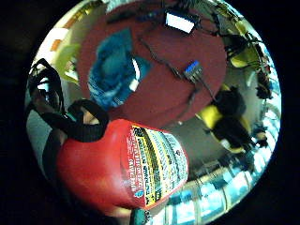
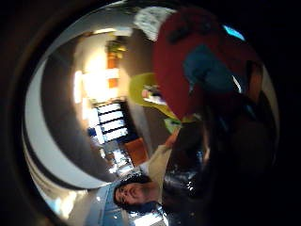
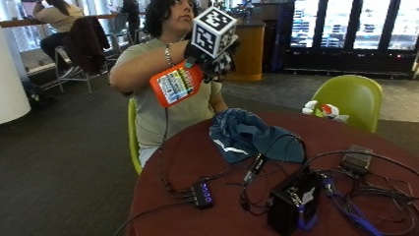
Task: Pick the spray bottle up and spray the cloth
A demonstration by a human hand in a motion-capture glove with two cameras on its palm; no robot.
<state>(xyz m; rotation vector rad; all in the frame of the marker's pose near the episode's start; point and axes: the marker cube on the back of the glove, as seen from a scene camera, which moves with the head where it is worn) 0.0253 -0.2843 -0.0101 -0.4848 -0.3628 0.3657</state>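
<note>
You're holding red plastic spray bottle (image 3: pixel 175 84) in gloved right hand (image 3: pixel 203 56), raised high; nozzle probably hidden. Be lowering toward crumpled blue cloth (image 3: pixel 252 137).

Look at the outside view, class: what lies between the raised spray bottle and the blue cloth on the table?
Nothing. In the outside view the spray bottle, held up by the gloved right hand, hangs above the cloth with only open air between them.

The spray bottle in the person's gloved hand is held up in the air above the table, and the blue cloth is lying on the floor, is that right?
Not quite. The spray bottle is indeed raised in the gloved right hand, but the blue cloth lies crumpled on the round red table, not on the floor. The outside view shows this.
</note>
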